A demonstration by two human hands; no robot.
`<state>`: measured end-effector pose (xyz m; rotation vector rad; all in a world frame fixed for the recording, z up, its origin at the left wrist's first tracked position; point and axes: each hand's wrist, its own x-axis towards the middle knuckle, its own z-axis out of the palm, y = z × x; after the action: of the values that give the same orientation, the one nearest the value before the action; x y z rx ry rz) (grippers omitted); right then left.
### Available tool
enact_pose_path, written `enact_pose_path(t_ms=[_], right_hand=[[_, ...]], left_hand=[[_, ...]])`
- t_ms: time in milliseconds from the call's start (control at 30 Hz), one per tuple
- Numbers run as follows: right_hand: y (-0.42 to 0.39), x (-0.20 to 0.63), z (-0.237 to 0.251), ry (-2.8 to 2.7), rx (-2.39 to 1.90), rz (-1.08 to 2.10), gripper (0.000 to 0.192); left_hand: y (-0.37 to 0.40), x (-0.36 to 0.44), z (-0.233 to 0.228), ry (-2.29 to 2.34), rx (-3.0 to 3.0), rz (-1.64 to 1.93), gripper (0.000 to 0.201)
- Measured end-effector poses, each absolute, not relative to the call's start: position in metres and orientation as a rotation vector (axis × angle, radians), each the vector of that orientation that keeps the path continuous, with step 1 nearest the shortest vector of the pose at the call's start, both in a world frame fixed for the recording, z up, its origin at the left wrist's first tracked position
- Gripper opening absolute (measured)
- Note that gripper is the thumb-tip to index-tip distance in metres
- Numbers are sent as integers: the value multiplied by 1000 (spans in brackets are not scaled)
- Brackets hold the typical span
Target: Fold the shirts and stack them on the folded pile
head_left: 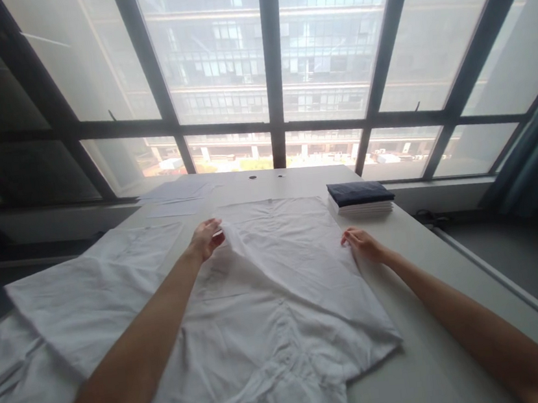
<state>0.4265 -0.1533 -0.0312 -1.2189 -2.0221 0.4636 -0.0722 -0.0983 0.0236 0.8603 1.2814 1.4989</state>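
Note:
A white garment [278, 279] lies spread over the white table, and its exact kind cannot be told. My left hand [207, 238] pinches a loose edge of its fabric and holds it slightly up, so a fold slants down to the right. My right hand [360, 242] has its fingers closed on the garment's right edge, close to the tabletop. Gathered creases run through the near part of the cloth, which reaches the bottom of the view. Some of the garment's left side is hidden behind my left forearm.
More white cloth [97, 281] lies on the left. Papers or thin sheets [175, 196] rest at the far left of the table [434, 312]. A folded stack with a dark navy piece [360, 191] on top of white ones stands back right. Large windows rise behind.

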Motion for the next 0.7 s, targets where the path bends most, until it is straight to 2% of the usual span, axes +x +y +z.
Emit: enact_pose_path(t_ms=[100, 167, 300, 400, 500, 600, 700], right_hand=[[-168, 421, -27, -2057, -1139, 389, 34], [-178, 418, -26, -2094, -1115, 356, 23], [-186, 415, -31, -2068, -1288, 324, 29], [-182, 417, -36, -1992, -1375, 358, 32], [-177, 421, -39, -1949, -1342, 437, 33], [-176, 425, -39, -1901, -1302, 480, 32], [-177, 426, -40, -1846, -1316, 475, 32]], left_hand=[[-100, -79, 9, 1350, 886, 1430, 40], [-100, -85, 6, 1370, 948, 1367, 44], [-101, -101, 7, 1381, 984, 1250, 45], [-105, -115, 12, 1233, 1007, 1170, 59], [-107, -125, 15, 988, 1089, 1261, 77], [-104, -124, 14, 904, 1119, 1417, 80], [-100, -115, 6, 1130, 1119, 1486, 77]])
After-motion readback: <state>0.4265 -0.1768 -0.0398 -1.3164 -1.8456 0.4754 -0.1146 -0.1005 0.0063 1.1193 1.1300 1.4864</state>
